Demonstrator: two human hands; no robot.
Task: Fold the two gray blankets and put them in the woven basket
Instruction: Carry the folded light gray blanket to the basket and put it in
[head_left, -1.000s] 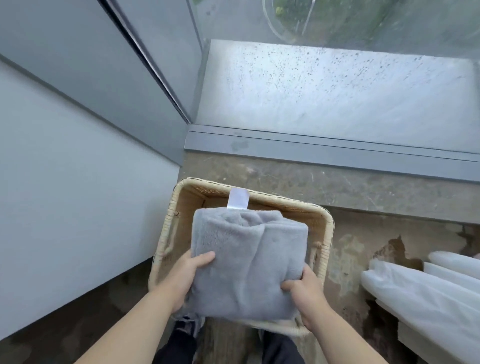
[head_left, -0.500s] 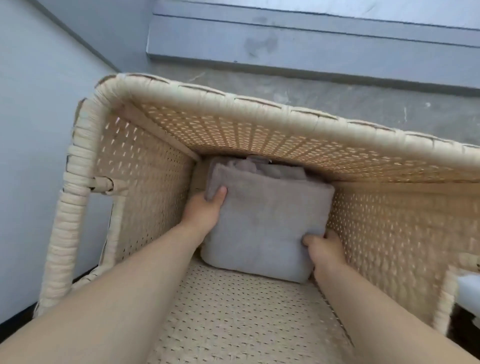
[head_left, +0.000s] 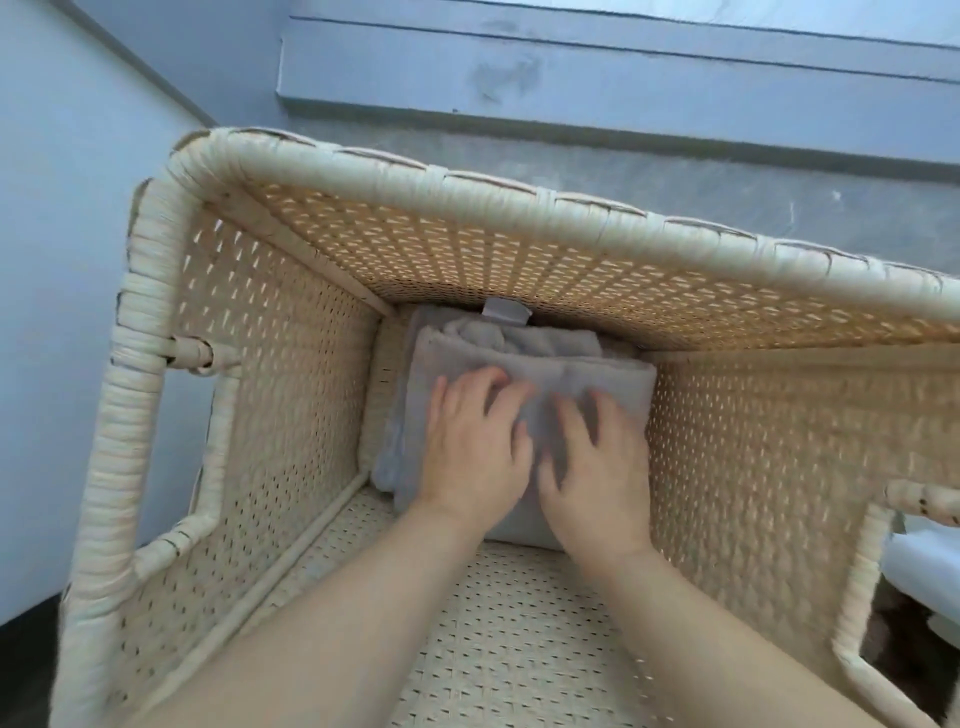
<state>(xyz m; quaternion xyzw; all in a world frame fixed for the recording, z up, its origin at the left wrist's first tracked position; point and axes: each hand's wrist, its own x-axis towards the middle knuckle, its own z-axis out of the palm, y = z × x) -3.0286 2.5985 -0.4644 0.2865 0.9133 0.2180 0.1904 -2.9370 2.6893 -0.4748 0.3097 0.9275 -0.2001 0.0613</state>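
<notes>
stage: placing, near done | folded gray blanket (head_left: 519, 345) lies on floor of woven basket (head_left: 467, 182), against its far wall | left hand (head_left: 472, 452) and right hand (head_left: 592, 462) lie flat on top, fingers spread, gripping nothing | cannot tell if extra layers at bundle's left edge are the second blanket | left: confirm both in, withdraw hands

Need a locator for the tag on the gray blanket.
Look inside the woven basket, at its far wall, where the folded gray blanket lies under the left hand and right hand. The tag sticks up at the blanket's far edge: smooth and pale, unlike the fuzzy fabric.
</notes>
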